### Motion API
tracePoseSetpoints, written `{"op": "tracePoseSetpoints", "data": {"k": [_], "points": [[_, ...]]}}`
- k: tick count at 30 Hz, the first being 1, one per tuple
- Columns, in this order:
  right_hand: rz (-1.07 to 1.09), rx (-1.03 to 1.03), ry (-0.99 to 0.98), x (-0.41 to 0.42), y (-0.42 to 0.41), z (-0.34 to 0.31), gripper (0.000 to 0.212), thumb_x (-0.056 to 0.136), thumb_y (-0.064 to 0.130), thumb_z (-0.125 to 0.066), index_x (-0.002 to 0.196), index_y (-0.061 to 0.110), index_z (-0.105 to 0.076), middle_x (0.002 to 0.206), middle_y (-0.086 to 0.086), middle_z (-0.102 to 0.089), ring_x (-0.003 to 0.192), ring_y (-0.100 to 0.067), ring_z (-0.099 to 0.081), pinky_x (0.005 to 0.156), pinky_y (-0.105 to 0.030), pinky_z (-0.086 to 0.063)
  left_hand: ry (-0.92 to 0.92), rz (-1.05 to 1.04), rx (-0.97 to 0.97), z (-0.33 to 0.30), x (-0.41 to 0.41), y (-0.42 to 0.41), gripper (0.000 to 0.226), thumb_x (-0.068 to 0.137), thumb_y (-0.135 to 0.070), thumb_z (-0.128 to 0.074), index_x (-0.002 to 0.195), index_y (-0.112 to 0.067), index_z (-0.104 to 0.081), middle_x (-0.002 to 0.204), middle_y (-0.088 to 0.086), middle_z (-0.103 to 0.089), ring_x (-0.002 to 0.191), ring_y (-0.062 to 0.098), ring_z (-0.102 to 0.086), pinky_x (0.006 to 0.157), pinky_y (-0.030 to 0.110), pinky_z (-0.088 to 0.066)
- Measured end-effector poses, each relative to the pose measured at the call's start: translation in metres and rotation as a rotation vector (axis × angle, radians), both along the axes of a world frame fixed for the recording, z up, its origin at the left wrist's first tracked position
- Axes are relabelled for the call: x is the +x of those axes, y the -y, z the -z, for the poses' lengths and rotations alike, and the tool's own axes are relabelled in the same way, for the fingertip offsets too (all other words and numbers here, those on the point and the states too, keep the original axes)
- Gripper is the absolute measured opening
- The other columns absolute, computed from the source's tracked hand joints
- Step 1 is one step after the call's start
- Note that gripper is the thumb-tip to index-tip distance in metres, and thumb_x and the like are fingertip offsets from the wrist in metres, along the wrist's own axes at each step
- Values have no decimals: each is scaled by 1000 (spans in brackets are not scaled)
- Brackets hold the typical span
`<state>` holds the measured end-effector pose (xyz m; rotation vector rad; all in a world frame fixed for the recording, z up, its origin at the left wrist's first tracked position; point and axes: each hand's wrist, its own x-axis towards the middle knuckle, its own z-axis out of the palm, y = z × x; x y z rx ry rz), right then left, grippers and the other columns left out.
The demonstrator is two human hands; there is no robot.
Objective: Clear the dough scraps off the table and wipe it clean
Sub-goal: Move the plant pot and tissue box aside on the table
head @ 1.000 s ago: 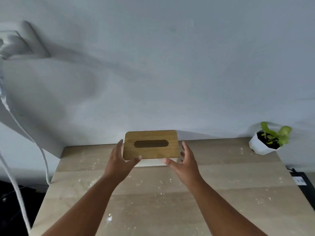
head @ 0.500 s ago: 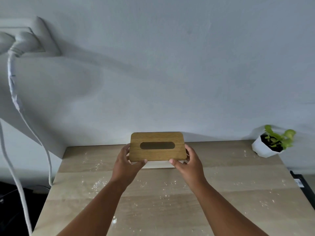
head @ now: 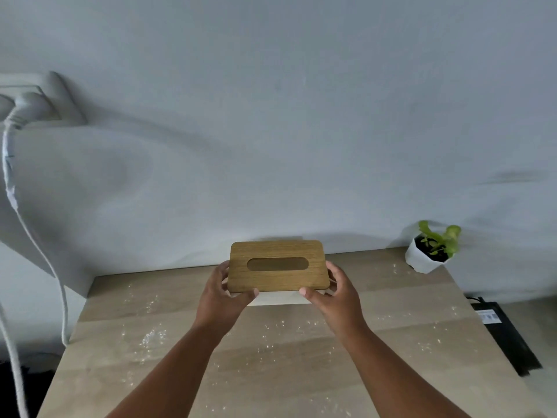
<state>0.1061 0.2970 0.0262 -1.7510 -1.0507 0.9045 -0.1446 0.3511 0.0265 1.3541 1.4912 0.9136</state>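
A tissue box with a wooden lid (head: 277, 265) and a white body stands near the back middle of the light wooden table (head: 271, 357). My left hand (head: 221, 300) grips the lid's left end, thumb on its front edge. At the right end, my right hand (head: 334, 297) grips it the same way. The lid's oval slot shows no tissue. Small white dough scraps and flour specks (head: 150, 336) lie scattered over the tabletop, densest at the left and middle.
A small green plant in a white pot (head: 428, 254) sits at the table's back right corner. A white cable (head: 18, 212) hangs from a wall socket at the left. A black device (head: 506, 336) lies on the floor to the right. The wall runs right behind the table.
Both hands went from open beside the tissue box to gripping its wooden lid at both ends. The view shifted down and slightly left.
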Motion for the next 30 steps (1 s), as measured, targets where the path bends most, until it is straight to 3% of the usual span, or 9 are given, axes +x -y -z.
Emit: {"op": "tracePoseSetpoints", "data": {"k": [4, 9, 12, 16, 21, 26, 30], "points": [[9, 2, 12, 28, 13, -3, 85, 73, 36, -93, 146, 32, -50, 130, 13, -65, 115, -1, -63, 96, -28, -55, 4, 25, -5, -3, 26, 9, 69, 69, -29, -94, 115, -61, -52, 110, -47, -59, 97, -14, -62, 71, 9, -47], [17, -12, 26, 70, 26, -3, 90, 73, 36, -93, 150, 28, -48, 135, 7, -62, 119, -8, -62, 102, -35, -54, -2, 27, -31, 1, 66, 19, 70, 70, -27, -93, 124, -51, -54, 113, -28, -67, 96, -12, -63, 69, 8, -48], [29, -27, 15, 101, 33, -2, 90, 73, 33, -94, 150, 26, -48, 138, 6, -61, 120, -10, -62, 105, -38, -53, -5, 38, -48, 3, 97, 24, 72, 71, -27, -92, 128, -50, -53, 114, -26, -65, 95, -13, -63, 67, 7, -48], [40, -48, -1, 150, 38, 1, 90, 73, 30, -94, 151, 25, -48, 138, 5, -61, 120, -11, -62, 105, -39, -53, 3, 44, -61, 9, 146, 27, 73, 72, -21, -91, 131, -43, -55, 119, -21, -67, 98, -7, -67, 79, 18, -52], [29, -63, -28, 203, 33, 6, 91, 73, 32, -94, 151, 29, -46, 140, 7, -59, 121, -10, -61, 102, -33, -52, -3, 33, -82, 12, 200, 25, 71, 73, -21, -89, 128, -48, -53, 118, -22, -67, 98, -12, -64, 75, 13, -49], [11, -75, -46, 244, 21, 14, 94, 74, 32, -93, 154, 29, -43, 144, 5, -57, 130, -15, -58, 110, -43, -50, -7, 13, -85, 19, 239, 19, 68, 74, -18, -89, 125, -49, -54, 120, -20, -67, 100, -7, -66, 80, 19, -52], [4, -77, -64, 262, 16, 19, 95, 76, 32, -92, 156, 29, -41, 147, 4, -55, 132, -14, -56, 111, -43, -49, -26, -1, -99, 21, 258, 16, 68, 75, -16, -88, 124, -50, -53, 122, -20, -66, 100, -11, -65, 77, 18, -52]]}}
